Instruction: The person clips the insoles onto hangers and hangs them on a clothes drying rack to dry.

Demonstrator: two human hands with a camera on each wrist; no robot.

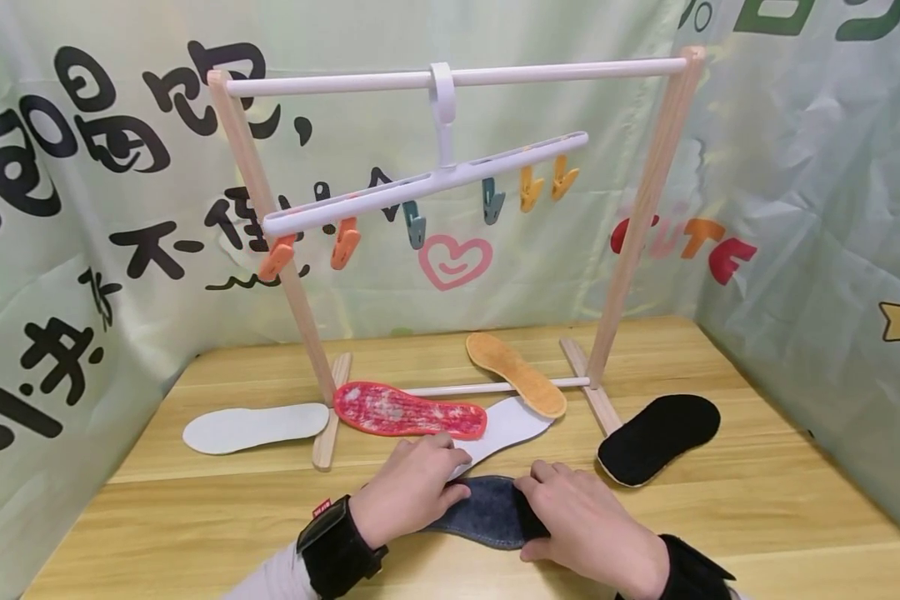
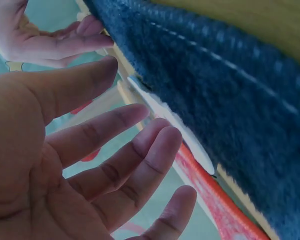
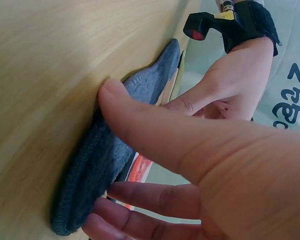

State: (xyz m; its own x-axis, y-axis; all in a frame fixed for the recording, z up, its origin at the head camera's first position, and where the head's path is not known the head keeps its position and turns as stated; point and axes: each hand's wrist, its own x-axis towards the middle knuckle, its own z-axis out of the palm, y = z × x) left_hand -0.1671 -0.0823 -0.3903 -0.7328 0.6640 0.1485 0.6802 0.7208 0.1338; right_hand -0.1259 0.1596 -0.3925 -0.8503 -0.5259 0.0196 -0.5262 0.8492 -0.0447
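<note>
A dark blue fuzzy insole (image 1: pixel 483 510) with a stitched edge lies at the front of the table. My right hand (image 1: pixel 581 512) grips its right end across the width, thumb on the near edge and fingers at the far edge. Over the insole's left part hovers my left hand (image 1: pixel 412 492); in the left wrist view its fingers (image 2: pixel 155 155) are spread and loosely bent beside the blue fabric (image 2: pixel 215 100), holding nothing. Just beyond lie a red patterned insole (image 1: pixel 412 412) and a white insole (image 1: pixel 498 433) partly beneath it. A tan insole (image 1: pixel 517 375) overlaps the white one's far end.
Another white insole (image 1: pixel 255 427) lies left, a black insole (image 1: pixel 658 437) right. A wooden rack (image 1: pixel 645 208) stands behind, its white top bar (image 1: pixel 555 75) bearing a white hanger (image 1: pixel 375 197) with several coloured clips (image 1: pixel 345 243). A printed curtain (image 1: pixel 360 292) surrounds the table (image 1: pixel 157 533).
</note>
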